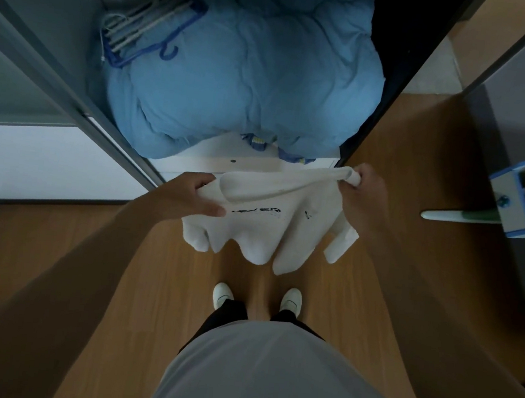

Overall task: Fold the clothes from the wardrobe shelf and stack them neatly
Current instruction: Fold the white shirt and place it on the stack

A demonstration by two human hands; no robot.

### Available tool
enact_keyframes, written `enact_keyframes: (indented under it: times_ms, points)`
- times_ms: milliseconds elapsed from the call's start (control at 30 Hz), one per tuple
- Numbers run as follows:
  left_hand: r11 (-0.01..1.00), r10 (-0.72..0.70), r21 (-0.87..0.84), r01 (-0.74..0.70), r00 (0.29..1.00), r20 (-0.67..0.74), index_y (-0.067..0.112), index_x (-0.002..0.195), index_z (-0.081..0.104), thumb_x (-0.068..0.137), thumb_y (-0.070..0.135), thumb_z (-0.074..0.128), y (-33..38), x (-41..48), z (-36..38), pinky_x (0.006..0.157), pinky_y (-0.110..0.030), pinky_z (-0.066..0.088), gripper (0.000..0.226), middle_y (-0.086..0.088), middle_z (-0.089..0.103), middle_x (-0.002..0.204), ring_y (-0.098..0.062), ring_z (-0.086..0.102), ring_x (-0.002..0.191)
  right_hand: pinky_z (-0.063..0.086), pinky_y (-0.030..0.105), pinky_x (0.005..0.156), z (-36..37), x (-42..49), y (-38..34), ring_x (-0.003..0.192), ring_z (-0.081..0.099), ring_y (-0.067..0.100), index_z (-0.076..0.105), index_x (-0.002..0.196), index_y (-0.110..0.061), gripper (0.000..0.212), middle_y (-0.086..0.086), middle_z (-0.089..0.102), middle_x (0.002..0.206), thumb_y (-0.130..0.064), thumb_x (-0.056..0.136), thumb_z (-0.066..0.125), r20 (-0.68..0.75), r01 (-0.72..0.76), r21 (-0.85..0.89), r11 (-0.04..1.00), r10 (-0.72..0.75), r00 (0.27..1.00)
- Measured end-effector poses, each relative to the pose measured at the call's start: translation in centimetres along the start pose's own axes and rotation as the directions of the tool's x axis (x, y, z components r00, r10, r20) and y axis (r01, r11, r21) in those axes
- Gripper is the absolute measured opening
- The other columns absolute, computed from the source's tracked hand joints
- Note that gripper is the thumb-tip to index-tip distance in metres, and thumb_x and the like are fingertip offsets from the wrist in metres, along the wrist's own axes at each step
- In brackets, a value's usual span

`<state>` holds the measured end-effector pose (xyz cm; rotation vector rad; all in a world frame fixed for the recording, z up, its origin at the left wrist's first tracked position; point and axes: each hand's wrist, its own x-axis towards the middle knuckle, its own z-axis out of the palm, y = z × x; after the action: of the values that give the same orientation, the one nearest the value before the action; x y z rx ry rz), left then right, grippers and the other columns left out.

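White shirt with dark lettering [271, 231] hangs in front of the white wardrobe shelf edge [207, 159], with open brown wood floor [88, 262] below its hem. My left hand [202, 194] pinches one top corner and my right hand [367, 193] grips the bunched other end. A puffy blue quilt [250, 79] overhangs the shelf lip. The lettering is partly folded under and unreadable.

I am in a home, at a wardrobe [50, 27] that stands open before me. A bulky blue duvet [254, 73] fills its shelf [226, 160], clothes hangers [144, 28] lie in the shelf's back left corner, and wood-pattern floor [88, 262] runs under my white shoes [223, 294], with a mop [511, 203] at my right.
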<state>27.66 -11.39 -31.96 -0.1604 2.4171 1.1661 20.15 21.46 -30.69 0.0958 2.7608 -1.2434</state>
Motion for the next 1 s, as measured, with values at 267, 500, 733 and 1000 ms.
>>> enact_keyframes:
  times_ms: [267,500,733,1000]
  points:
    - [0.998,0.028,-0.048,-0.036,0.985,-0.167,0.001,0.074,0.067,0.093,0.037,0.066,2.7,1.0,1.9,0.057,-0.033,0.042,0.041,-0.023,0.065,0.072,-0.031,0.055,0.056,0.035,0.017,0.055,0.0,-0.3,-0.5,0.063,0.05,0.004,0.056,0.088,-0.016,0.012,-0.011,0.053,0.071,-0.025,0.096,0.057,-0.117,-0.075,0.038,0.996,0.079,0.99]
    - [0.935,-0.094,-0.353,-0.046,0.925,-0.369,0.01,0.053,0.05,0.094,0.027,0.064,6.2,2.1,4.5,0.041,-0.014,0.033,0.046,0.005,0.044,0.044,-0.003,0.039,0.038,0.047,0.031,0.058,1.6,-2.0,-2.5,0.064,0.06,0.017,0.067,0.091,-0.009,0.02,0.01,0.064,0.076,-0.028,0.093,0.06,0.167,-0.202,0.206,0.958,0.169,0.971]
    - [0.94,0.038,-0.316,-0.13,0.959,-0.279,-0.004,0.075,0.062,0.096,0.029,0.063,9.5,1.7,5.4,0.051,-0.023,0.041,0.04,-0.014,0.056,0.065,-0.012,0.05,0.052,0.06,0.031,0.065,2.7,-2.5,-4.8,0.069,0.074,0.021,0.063,0.102,-0.016,0.018,0.005,0.073,0.083,-0.032,0.098,0.055,0.355,-0.293,0.365,0.883,0.159,0.921]
    - [0.934,0.161,-0.277,-0.225,0.958,-0.237,0.0,0.106,0.064,0.099,0.021,0.059,10.8,1.4,5.9,0.089,-0.034,0.057,0.023,-0.009,0.068,0.101,-0.026,0.067,0.094,0.06,0.029,0.076,3.1,-2.7,-6.7,0.087,0.072,0.017,0.065,0.1,-0.025,0.021,0.003,0.074,0.095,-0.034,0.103,0.046,0.39,-0.18,0.353,0.918,0.03,0.92]
